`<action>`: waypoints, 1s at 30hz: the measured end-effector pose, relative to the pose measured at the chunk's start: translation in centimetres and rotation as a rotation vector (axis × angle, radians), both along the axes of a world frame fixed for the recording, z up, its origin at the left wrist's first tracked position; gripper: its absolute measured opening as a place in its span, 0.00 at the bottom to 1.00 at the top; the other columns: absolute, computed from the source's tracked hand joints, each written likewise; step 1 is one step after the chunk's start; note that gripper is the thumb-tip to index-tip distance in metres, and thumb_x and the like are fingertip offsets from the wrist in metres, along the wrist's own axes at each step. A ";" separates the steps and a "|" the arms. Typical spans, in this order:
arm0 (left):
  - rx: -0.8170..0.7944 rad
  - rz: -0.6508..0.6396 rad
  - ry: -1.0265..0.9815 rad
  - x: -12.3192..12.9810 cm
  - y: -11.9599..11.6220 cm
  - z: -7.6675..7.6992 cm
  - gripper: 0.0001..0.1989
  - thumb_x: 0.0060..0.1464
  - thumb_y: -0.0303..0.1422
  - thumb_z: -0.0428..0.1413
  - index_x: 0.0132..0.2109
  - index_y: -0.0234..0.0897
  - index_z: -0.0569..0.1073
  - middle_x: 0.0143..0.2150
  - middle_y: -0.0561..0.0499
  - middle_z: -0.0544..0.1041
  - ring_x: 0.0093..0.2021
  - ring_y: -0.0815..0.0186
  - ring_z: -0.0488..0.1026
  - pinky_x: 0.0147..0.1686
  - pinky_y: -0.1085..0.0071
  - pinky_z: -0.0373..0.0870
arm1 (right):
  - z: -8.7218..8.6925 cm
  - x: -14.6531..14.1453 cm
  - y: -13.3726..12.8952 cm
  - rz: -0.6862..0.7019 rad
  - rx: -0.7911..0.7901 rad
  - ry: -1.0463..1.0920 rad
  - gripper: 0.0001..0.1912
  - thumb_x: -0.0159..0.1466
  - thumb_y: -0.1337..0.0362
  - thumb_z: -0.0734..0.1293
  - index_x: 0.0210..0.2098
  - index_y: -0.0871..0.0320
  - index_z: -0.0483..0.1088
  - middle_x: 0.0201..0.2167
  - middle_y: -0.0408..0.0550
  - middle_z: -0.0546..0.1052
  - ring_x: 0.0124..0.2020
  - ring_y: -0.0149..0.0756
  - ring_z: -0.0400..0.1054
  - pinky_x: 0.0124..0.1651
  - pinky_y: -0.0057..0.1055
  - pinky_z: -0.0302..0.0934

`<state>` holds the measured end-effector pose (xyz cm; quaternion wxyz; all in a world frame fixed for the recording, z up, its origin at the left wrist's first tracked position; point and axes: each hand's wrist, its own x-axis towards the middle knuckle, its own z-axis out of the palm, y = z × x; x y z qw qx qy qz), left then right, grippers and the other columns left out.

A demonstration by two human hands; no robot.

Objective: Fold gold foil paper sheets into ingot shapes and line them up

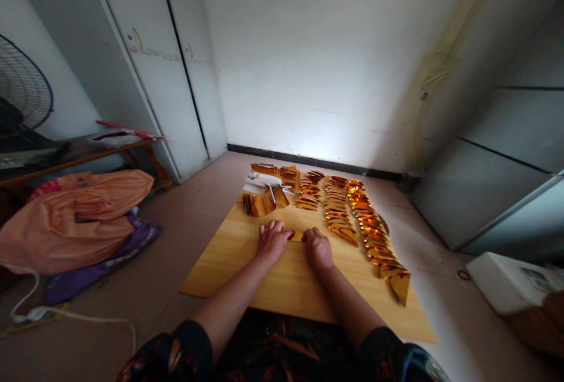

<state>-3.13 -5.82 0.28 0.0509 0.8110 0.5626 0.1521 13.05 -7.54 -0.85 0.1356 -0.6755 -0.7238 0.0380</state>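
Between my hands a small strip of shiny gold foil paper (298, 236) lies low over the wooden board. My left hand (274, 241) has its thumb and fingers closed on the strip's left end. At the right end my right hand (318, 247) grips it with bent fingers. Beyond my hands stand loose stacks of gold foil sheets (259, 203). Folded gold foil pieces run in overlapping rows, one row (338, 205) in the middle and a longer one (374, 229) along the right side.
The wooden board (220, 267) rests before me. White paper (262, 180) lies among the foil stacks. On the left are an orange cloth bundle (88, 211), a purple bag (106, 258), a cord (83, 315) and a fan (26, 82). A white box (506, 282) stands at right.
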 end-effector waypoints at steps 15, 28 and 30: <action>-0.085 0.036 -0.014 -0.4 0.8 -0.4 0.17 0.57 0.33 0.50 0.49 0.61 0.74 0.58 0.52 0.66 0.58 0.56 0.56 0.57 0.52 0.49 | 1.3 -1.2 0.8 -0.010 -0.118 0.029 0.12 0.63 0.69 0.58 0.34 0.55 0.73 0.37 0.45 0.75 0.37 0.29 0.69 0.36 0.23 0.55; -0.156 0.014 -0.012 -1.0 1.6 -0.5 0.14 0.56 0.42 0.52 0.49 0.62 0.73 0.63 0.54 0.61 0.63 0.52 0.53 0.59 0.45 0.45 | 2.6 -2.6 1.0 -0.133 -0.183 -0.026 0.17 0.58 0.53 0.65 0.39 0.59 0.71 0.40 0.53 0.76 0.41 0.40 0.71 0.37 0.29 0.59; -0.167 0.018 -0.009 -1.0 1.6 -0.4 0.14 0.56 0.41 0.52 0.49 0.62 0.73 0.64 0.55 0.61 0.63 0.52 0.53 0.59 0.45 0.44 | 2.6 -2.7 1.3 -0.150 -0.202 -0.012 0.17 0.58 0.53 0.66 0.40 0.59 0.71 0.41 0.54 0.76 0.42 0.41 0.71 0.38 0.29 0.59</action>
